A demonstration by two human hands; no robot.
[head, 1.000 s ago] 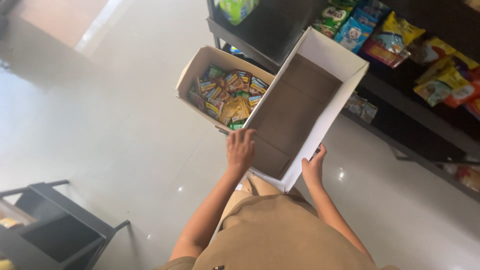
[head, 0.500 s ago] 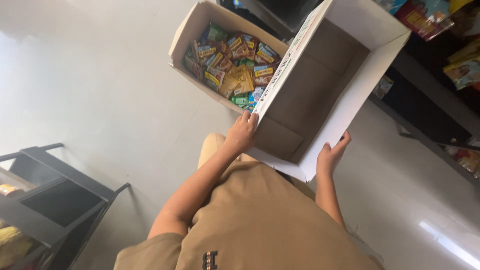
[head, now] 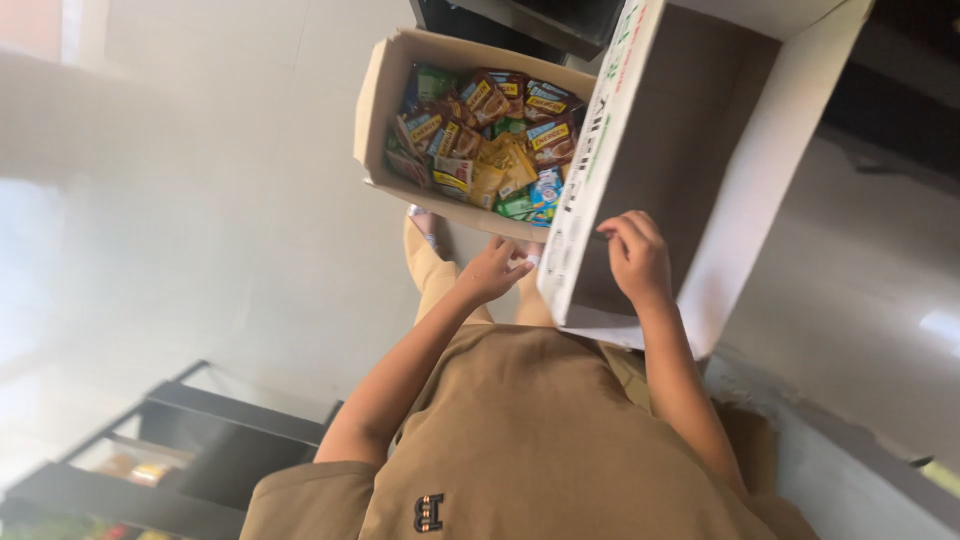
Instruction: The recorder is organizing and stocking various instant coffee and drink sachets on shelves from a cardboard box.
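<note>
I hold a big empty white cardboard box (head: 740, 190), open side up, in front of my chest. My right hand (head: 636, 258) grips its near rim, with the fingers curled over into the box. My left hand (head: 493, 270) presses against the outside of the box's printed left wall, near the bottom corner. On the floor just beyond my left hand stands an open brown carton (head: 378, 110). It is filled with several colourful snack packets (head: 485, 140).
A black metal rack (head: 215, 440) stands at the lower left, with items on its lower shelves. A dark shelf unit (head: 520, 20) runs along the top behind the carton. Pale glossy floor (head: 200, 200) lies to the left, and a low grey ledge (head: 850, 450) at the lower right.
My right hand has moved from the box's outer right side to its near rim. The white box has shifted right in view, and the carton of packets looks closer.
</note>
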